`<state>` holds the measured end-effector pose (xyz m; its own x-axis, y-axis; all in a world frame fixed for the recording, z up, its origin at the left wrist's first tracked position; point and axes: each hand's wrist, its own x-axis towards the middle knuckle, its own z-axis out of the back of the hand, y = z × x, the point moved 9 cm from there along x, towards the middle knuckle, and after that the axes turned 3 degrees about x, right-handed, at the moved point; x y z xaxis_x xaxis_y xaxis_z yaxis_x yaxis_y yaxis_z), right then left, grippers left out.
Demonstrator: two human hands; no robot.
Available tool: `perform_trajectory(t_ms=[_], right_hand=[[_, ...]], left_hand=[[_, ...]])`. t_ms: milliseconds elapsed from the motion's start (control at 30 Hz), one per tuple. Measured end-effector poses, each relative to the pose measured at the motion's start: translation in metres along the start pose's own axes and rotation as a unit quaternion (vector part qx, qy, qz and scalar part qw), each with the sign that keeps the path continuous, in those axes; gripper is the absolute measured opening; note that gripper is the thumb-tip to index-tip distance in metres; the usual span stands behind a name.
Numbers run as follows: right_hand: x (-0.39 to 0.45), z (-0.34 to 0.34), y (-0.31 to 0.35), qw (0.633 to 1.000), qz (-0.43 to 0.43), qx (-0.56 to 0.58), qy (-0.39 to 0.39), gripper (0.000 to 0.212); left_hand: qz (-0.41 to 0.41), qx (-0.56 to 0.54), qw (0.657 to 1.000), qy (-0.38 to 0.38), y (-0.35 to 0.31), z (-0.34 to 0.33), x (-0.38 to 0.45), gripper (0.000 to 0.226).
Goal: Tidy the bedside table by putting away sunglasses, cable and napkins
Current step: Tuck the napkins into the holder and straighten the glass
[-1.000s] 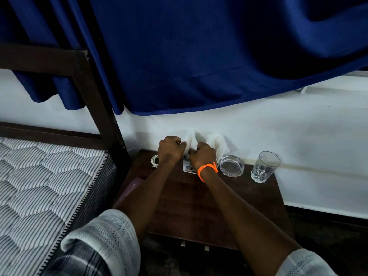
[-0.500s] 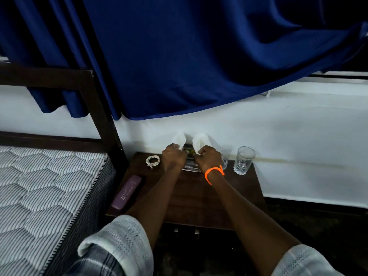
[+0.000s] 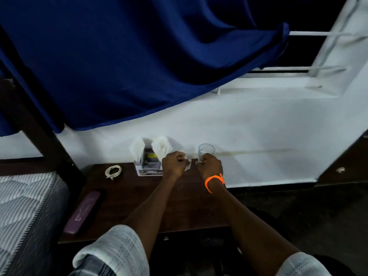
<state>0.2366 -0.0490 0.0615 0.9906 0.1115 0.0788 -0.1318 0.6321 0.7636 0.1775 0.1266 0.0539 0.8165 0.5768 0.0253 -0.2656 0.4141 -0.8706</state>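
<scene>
Gripping a glass ashtray (image 3: 187, 163) with left hand (image 3: 172, 163), drinking glass (image 3: 206, 152) with right hand (image 3: 209, 165); coiled cable (image 3: 113, 171) lying leftward on surface (image 3: 139, 200), nearer left.

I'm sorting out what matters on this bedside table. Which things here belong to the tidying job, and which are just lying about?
Part of the job:
- napkins, standing in the holder
- coiled white cable
- purple case, perhaps for sunglasses

Just lying about:
- drinking glass, gripped by the right hand
- glass dish, held by the left hand
- printed card under the holder
- blue curtain
- mattress
</scene>
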Motion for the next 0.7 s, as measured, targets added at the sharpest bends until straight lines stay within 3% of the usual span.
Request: perform_trajectory(t_ms=[167,433,700], right_hand=[[0.024,0.007,-0.036,0.999,-0.023,0.001,-0.025,0.019],[0.055,-0.002,-0.068,0.999,-0.039,0.001,-0.022,0.062],[0.066,-0.014,-0.066,0.998,0.004,0.062,-0.016,0.049]], left_hand=[[0.003,-0.019,0.999,0.028,-0.003,-0.042,0.011,0.04],[0.005,-0.021,0.998,0.062,0.0,-0.084,0.036,0.063],[-0.002,-0.053,0.995,0.09,0.004,-0.102,0.046,0.06]])
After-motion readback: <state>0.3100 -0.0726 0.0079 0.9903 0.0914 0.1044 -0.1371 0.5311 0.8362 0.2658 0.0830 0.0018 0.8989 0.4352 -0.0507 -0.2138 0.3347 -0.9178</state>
